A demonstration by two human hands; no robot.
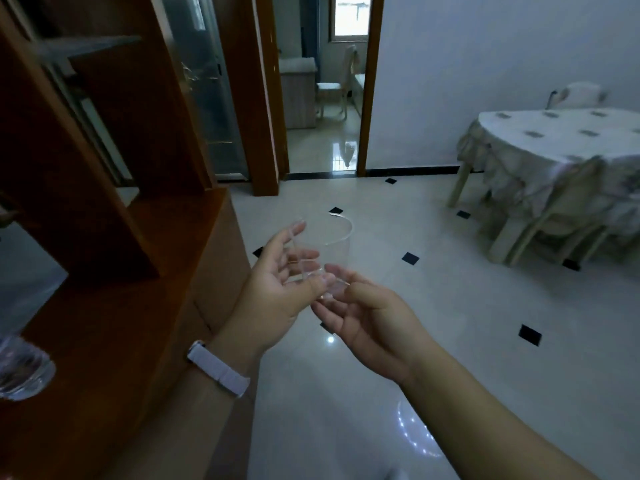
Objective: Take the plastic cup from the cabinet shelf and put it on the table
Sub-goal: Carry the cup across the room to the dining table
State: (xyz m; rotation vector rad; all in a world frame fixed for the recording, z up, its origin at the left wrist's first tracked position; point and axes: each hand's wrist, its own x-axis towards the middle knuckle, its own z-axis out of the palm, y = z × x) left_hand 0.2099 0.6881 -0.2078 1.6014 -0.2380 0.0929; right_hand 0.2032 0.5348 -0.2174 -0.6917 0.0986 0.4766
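You are holding the clear plastic cup [325, 258] in the air over the tiled floor [450, 306], upright, its open rim facing up and tilting slightly away from you. It is sitting between both your hands, just off the front edge of the wooden cabinet [138, 271] and well apart from the bench [554, 140].

Your left hand [273, 289] is cupping the cup's near left side, its grip closing loosely on the wall with fingers [298, 230] spreading up toward the rim. Your right hand [370, 317] is pinching the cup at its base, thumb and fingertips meeting on the lower edge. A white wristband [218, 370] is showing on your left wrist.

The cabinet is filling the left of the view, with a second clear glass vessel [20, 368] standing on its lower ledge. The bench is standing at the far right under a pale patterned cloth, with a chair [554, 216] tucked against it. A doorway [325, 98] is opening into another room straight ahead.
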